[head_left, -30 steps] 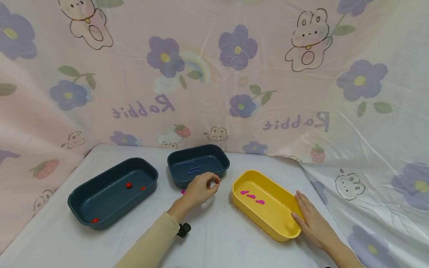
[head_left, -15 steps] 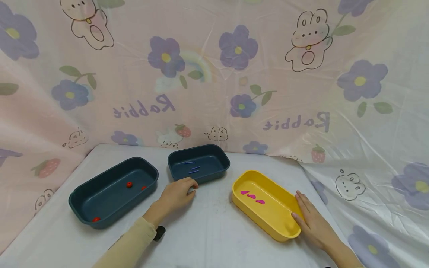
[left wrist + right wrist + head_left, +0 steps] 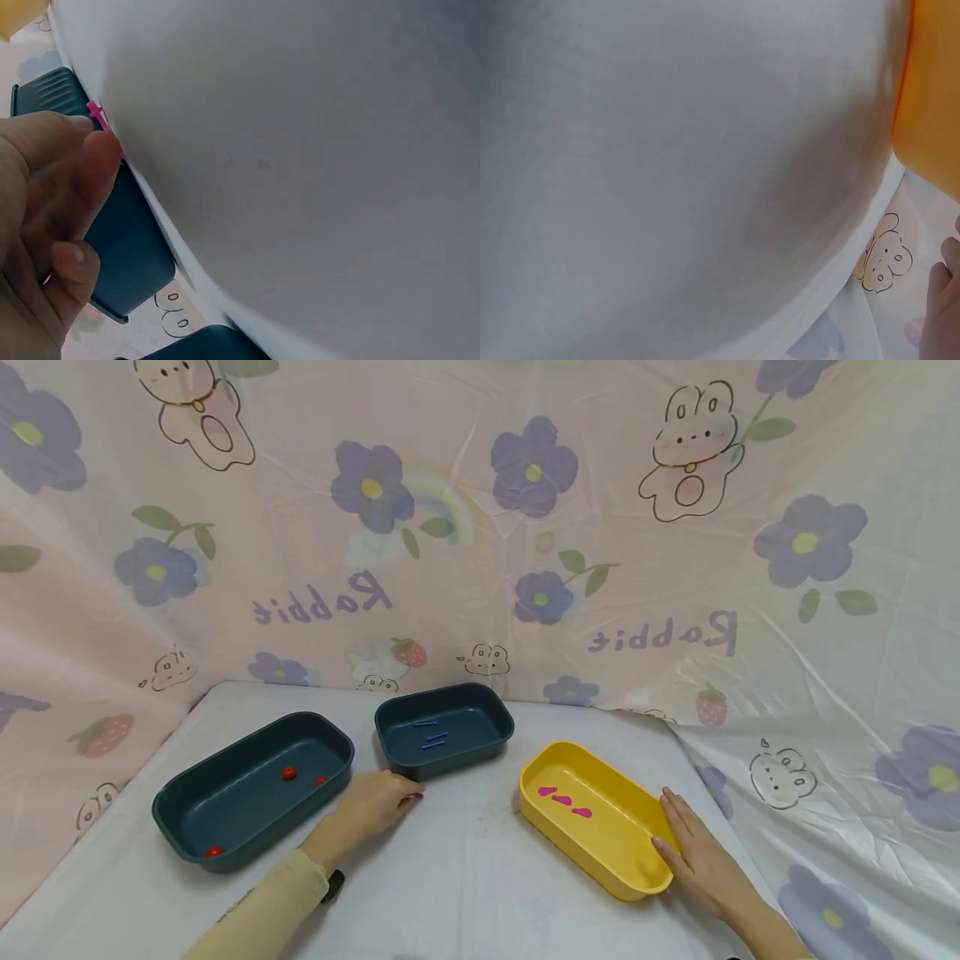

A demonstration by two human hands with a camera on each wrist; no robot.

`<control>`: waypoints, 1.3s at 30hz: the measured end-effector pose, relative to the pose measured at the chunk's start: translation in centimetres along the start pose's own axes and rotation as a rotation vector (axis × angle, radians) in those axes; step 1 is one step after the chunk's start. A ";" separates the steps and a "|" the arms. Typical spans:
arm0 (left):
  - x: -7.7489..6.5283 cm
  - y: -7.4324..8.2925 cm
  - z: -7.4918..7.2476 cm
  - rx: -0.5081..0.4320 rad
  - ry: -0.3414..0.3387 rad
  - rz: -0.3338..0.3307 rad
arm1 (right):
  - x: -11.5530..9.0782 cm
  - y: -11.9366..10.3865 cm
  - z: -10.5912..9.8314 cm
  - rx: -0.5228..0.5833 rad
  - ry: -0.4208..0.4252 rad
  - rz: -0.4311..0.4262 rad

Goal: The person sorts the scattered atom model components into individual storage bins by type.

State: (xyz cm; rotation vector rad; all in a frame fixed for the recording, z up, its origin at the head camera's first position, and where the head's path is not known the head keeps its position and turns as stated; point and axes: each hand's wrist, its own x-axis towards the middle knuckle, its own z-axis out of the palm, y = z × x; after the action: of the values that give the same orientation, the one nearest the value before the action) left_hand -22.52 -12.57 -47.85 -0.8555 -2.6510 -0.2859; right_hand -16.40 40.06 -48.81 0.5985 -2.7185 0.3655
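Note:
My left hand (image 3: 369,806) is low over the white table, just in front of the small dark teal bin (image 3: 450,766). Its thumb and forefinger pinch a small pink piece (image 3: 415,796); in the left wrist view this pink piece (image 3: 94,110) shows a cross-like end, the rest partly behind the fingertips. My right hand (image 3: 701,864) rests with straight fingers against the right side of the yellow bin (image 3: 573,850). Several pink pieces (image 3: 562,800) of a teardrop-like shape lie inside that bin. Blue sticks (image 3: 433,745) lie in the small teal bin.
A larger dark teal bin (image 3: 292,825) stands on the left, close to my left forearm, with red round pieces (image 3: 289,773) in it. Behind the table (image 3: 480,885) hangs a printed curtain (image 3: 465,560) with flowers and rabbits.
My left hand has moved left from beside the small teal bin's right front to the pink piece on the table, and its fingers have closed on it. The right hand stays put.

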 end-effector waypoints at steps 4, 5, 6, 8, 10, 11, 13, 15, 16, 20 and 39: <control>-0.3 -0.3 0.1 0.002 0.017 0.009 | 0.0 0.0 0.1 -0.003 0.008 -0.007; -0.4 -0.4 0.1 0.005 0.016 0.008 | 0.0 0.1 0.1 -0.003 0.009 -0.008; -0.4 -0.4 0.1 0.005 0.013 0.003 | 0.0 0.1 0.1 -0.003 0.010 -0.009; -0.5 -0.5 0.1 0.003 0.010 -0.002 | 0.0 0.1 0.2 -0.004 0.012 -0.010; -0.5 -0.6 0.1 0.007 0.012 -0.005 | 0.0 0.2 0.2 -0.004 0.013 -0.012; -0.6 -0.7 0.2 0.007 0.012 -0.007 | 0.0 0.2 0.2 -0.004 0.012 -0.012; -0.6 -0.7 0.3 0.005 0.013 -0.015 | 0.0 0.1 0.2 -0.005 0.016 -0.014; -0.7 -0.8 0.4 0.001 0.010 -0.020 | 0.1 0.1 0.1 -0.003 0.015 -0.013; -0.7 -0.9 0.4 -0.001 0.006 -0.021 | 0.1 0.1 0.1 -0.003 0.013 -0.012; -0.8 -1.1 0.5 -0.026 -0.016 -0.021 | 0.0 0.0 0.1 -0.001 0.008 -0.006; -0.8 -1.3 -0.4 -0.237 -0.137 -0.131 | 0.0 0.2 0.1 0.001 0.006 -0.010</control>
State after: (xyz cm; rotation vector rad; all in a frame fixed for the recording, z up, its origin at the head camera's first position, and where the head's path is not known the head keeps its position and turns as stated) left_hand -22.63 -14.13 -47.93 -0.7965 -2.8472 -0.6043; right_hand -16.53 40.14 -48.95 0.6101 -2.7088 0.3653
